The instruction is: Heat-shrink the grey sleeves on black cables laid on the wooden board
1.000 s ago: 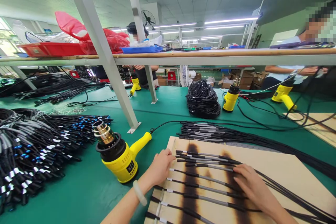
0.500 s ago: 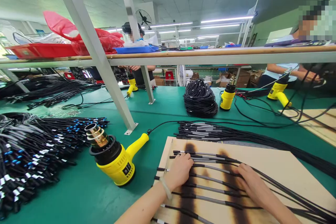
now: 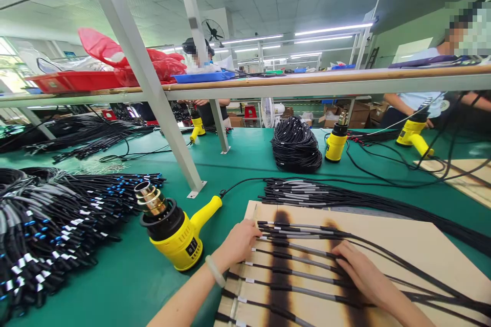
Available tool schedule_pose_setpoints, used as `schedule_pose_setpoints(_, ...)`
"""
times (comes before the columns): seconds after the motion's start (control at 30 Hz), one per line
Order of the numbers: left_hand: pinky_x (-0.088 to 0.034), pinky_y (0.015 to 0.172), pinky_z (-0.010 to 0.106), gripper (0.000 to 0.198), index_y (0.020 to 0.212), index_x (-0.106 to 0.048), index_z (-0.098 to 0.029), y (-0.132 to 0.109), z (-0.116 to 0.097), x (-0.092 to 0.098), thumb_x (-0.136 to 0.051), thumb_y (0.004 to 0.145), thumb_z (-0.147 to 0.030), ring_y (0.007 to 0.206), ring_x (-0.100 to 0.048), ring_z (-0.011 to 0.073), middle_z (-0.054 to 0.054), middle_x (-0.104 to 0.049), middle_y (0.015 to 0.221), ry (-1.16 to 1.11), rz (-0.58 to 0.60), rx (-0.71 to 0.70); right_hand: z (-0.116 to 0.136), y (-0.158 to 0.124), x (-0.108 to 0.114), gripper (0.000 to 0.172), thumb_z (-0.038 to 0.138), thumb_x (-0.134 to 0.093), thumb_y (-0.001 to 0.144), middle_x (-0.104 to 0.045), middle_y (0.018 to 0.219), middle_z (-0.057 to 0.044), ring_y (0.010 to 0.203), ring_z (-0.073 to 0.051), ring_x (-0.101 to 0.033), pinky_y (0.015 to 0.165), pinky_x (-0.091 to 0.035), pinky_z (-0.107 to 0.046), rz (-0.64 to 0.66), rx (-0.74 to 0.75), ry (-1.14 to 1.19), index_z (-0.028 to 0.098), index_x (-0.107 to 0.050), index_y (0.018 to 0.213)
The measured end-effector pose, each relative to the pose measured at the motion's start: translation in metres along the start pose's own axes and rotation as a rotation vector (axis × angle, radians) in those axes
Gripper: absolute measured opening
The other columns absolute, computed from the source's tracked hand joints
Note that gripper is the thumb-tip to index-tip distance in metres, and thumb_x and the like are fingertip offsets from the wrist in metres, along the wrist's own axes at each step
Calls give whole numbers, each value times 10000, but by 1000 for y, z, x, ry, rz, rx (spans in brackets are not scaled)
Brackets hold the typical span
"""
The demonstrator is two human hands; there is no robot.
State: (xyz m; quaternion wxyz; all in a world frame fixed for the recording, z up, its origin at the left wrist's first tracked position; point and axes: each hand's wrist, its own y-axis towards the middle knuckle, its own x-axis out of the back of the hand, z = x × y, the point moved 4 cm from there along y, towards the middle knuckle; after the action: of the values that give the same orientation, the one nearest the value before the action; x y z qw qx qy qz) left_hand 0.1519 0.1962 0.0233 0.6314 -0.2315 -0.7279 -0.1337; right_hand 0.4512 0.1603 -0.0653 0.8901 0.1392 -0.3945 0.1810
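Several black cables point(image 3: 312, 272) with grey sleeve sections and small white labels lie side by side across a wooden board point(image 3: 387, 225) with dark scorch bands. At the board's left edge, my left hand point(image 3: 241, 241), a pale bangle on its wrist, pinches the end of one upper cable. My right hand point(image 3: 358, 268) is closed over the same group further right, its fingertips gripping a cable near the right scorch band. Left of the board a yellow heat gun point(image 3: 178, 240) stands on its base, nozzle up, touched by neither hand.
A heap of cables point(image 3: 57, 230) covers the left of the green table point(image 3: 126, 291). Behind the board lie a cable bundle point(image 3: 299, 191), a coil of black cable point(image 3: 296, 145) and another heat gun point(image 3: 336, 143). A metal post point(image 3: 153, 97) holds up a shelf. Co-workers stand beyond.
My left hand has moved left, from over the cables to their ends at the board's edge. My right hand has shifted slightly left. The upper cables lie a little differently.
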Motion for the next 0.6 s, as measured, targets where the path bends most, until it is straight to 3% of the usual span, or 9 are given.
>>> schedule_pose_setpoints(0.27,-418,711,251,293,779,-664,-201,-6,19,4,-395,785,-85,831,-534,178,50,-586,811,-77,-12,51,27,12,-5,212,236,-233,932,-473,923,-51,864,-184,-504,780,-419,-354,28,31,18,220,-444,935)
schedule_pose_setpoints(0.6,-421,765,264,239,892,-587,-175,-10,25,5,-417,749,-86,835,-539,163,36,-619,902,-183,-43,103,24,14,-7,205,242,-240,936,-484,921,-46,871,-181,-504,787,-417,-352,47,42,25,221,-444,934)
